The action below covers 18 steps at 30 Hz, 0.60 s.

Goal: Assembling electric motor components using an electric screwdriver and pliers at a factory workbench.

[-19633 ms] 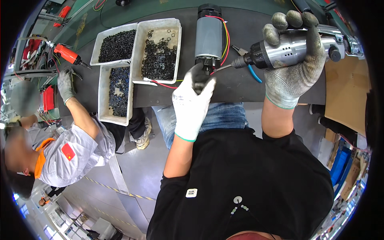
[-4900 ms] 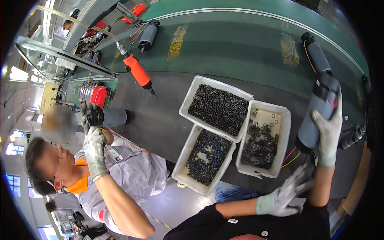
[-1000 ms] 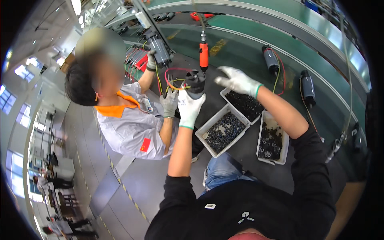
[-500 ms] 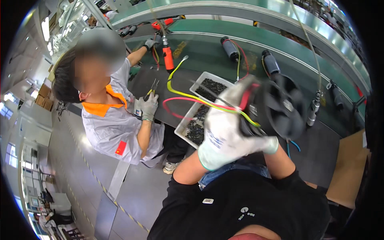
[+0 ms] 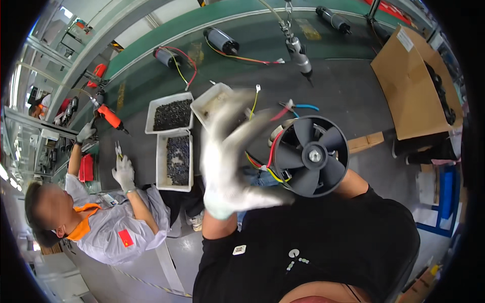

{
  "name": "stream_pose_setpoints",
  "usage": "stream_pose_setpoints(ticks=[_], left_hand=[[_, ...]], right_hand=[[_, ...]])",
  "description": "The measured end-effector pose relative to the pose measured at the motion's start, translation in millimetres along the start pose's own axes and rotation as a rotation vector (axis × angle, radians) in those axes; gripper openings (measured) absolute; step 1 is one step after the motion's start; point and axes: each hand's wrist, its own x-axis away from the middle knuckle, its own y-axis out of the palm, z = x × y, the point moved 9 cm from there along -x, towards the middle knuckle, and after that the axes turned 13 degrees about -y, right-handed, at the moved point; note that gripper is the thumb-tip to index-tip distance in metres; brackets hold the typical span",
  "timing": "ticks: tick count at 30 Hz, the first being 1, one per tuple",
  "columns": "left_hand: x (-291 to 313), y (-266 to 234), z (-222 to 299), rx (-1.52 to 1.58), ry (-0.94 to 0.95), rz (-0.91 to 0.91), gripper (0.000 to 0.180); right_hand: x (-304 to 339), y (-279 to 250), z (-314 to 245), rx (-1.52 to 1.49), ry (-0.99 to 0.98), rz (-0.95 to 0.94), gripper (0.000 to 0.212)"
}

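Observation:
A black fan [image 5: 314, 155], with several blades inside a round housing, faces up in front of my chest. Red and yellow wires [image 5: 272, 170] trail from its left side. My right forearm [image 5: 353, 185] runs up behind the fan, and that hand holds it from the back; its fingers are mostly hidden. Just left of the fan, my left hand [image 5: 225, 164] in a white glove is raised and blurred. Its fingers are spread, with nothing in them. Blue-handled pliers [image 5: 305, 106] lie on the dark bench beyond the fan, partly covered.
White trays [image 5: 160, 161] of small black parts stand left. Wired cylindrical motors [image 5: 221, 40] lie on the green conveyor [image 5: 146, 68]. A grey power screwdriver [image 5: 299, 54] hangs ahead; an orange one [image 5: 109, 116] hangs left. A co-worker's gloved hand [image 5: 124, 174] holds pliers. A cardboard box [image 5: 404, 76] stands right.
My left hand has come off the fan and opened. The fan has turned, its blades now facing up toward me. The view has swung right, bringing more of the cardboard box in.

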Motion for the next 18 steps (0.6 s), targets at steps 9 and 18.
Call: stream_pose_setpoints(ticks=[9, 18], left_hand=[[144.2, 51.5, -36.4, 0.069, -0.817, -0.558, 0.034], [242.6, 66.0, -58.4, -0.104, -0.735, -0.694, 0.02]], right_hand=[[32.3, -20.8, -4.8, 0.225, -0.198, 0.077, 0.077], [11.1, -75.7, 48.9, 0.386, -0.083, 0.385, 0.08]])
